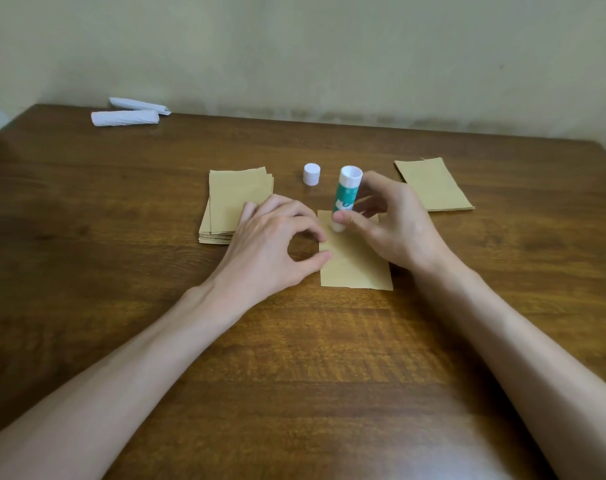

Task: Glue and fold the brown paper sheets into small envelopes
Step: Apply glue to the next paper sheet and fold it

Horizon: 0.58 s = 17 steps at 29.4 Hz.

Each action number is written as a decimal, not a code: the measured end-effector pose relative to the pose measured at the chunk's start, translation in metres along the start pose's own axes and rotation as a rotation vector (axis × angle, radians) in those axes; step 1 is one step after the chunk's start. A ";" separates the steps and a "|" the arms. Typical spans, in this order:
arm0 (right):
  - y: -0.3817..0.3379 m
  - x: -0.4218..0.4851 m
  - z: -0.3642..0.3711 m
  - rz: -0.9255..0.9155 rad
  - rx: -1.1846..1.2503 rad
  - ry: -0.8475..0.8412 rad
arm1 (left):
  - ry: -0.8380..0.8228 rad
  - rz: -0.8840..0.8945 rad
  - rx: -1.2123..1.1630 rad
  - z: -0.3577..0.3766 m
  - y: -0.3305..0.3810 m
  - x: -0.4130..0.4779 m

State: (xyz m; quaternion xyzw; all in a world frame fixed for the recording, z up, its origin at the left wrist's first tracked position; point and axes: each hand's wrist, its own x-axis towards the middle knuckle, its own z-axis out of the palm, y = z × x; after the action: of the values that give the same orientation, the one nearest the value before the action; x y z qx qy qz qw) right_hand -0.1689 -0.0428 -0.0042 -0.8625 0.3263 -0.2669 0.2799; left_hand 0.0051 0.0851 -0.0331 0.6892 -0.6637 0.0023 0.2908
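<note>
A single brown paper sheet [355,265] lies flat on the wooden table in front of me. My right hand [395,223] grips a green and white glue stick [344,197], held nearly upright with its lower end on the sheet's upper left part. My left hand [277,240] holds the sheet's left edge between thumb and index finger. The glue's white cap [311,173] stands on the table behind. A stack of brown sheets [234,206] sits to the left, partly under my left hand.
A small pile of brown paper pieces [433,185] lies at the right. Two white rolled paper bundles [128,114] rest at the table's far left near the wall. The table's far edge [363,128] meets a pale wall.
</note>
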 end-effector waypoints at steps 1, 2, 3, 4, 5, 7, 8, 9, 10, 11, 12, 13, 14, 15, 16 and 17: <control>0.000 0.000 0.001 -0.015 -0.027 -0.004 | 0.002 0.010 0.008 0.000 0.000 0.000; 0.000 0.001 0.001 -0.024 -0.056 -0.010 | 0.003 0.017 0.016 0.000 0.000 0.000; -0.001 0.002 0.001 -0.023 -0.082 -0.014 | 0.000 0.018 0.020 0.000 0.000 0.000; -0.002 0.003 0.001 -0.017 -0.099 -0.016 | -0.003 0.016 0.019 -0.001 0.000 0.000; -0.002 0.004 0.001 -0.013 -0.106 -0.016 | -0.005 0.013 0.015 -0.001 -0.001 0.001; -0.003 0.005 0.002 -0.010 -0.110 -0.016 | -0.007 0.013 0.009 0.000 -0.001 0.001; -0.003 0.006 0.002 -0.011 -0.116 -0.015 | -0.010 0.012 0.008 0.000 0.000 0.001; -0.002 0.007 0.003 -0.013 -0.123 -0.009 | -0.014 0.010 0.006 0.001 -0.001 0.001; -0.001 0.007 0.004 -0.013 -0.126 -0.002 | -0.017 0.006 0.004 0.001 -0.001 0.001; -0.001 0.008 0.004 -0.015 -0.127 0.006 | -0.018 0.003 0.004 0.002 -0.001 0.001; -0.001 0.009 0.005 -0.019 -0.129 0.013 | -0.017 0.001 0.005 0.002 -0.001 0.001; -0.002 0.010 0.005 -0.021 -0.132 0.016 | -0.019 -0.002 0.007 0.001 -0.002 0.002; -0.001 0.012 0.006 -0.023 -0.134 0.019 | -0.022 -0.005 0.006 0.001 -0.002 0.002; 0.000 0.014 0.006 -0.022 -0.139 0.024 | -0.026 -0.008 0.003 0.001 -0.002 0.002; 0.001 0.015 0.007 -0.017 -0.138 0.027 | -0.031 -0.009 -0.002 0.001 -0.002 0.002; 0.002 0.016 0.006 -0.005 -0.108 0.036 | -0.032 -0.006 -0.006 0.001 -0.002 0.002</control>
State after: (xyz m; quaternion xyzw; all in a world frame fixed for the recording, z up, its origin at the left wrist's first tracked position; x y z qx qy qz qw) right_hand -0.1552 -0.0533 -0.0055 -0.8723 0.3429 -0.2652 0.2262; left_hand 0.0069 0.0831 -0.0338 0.6904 -0.6661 -0.0115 0.2821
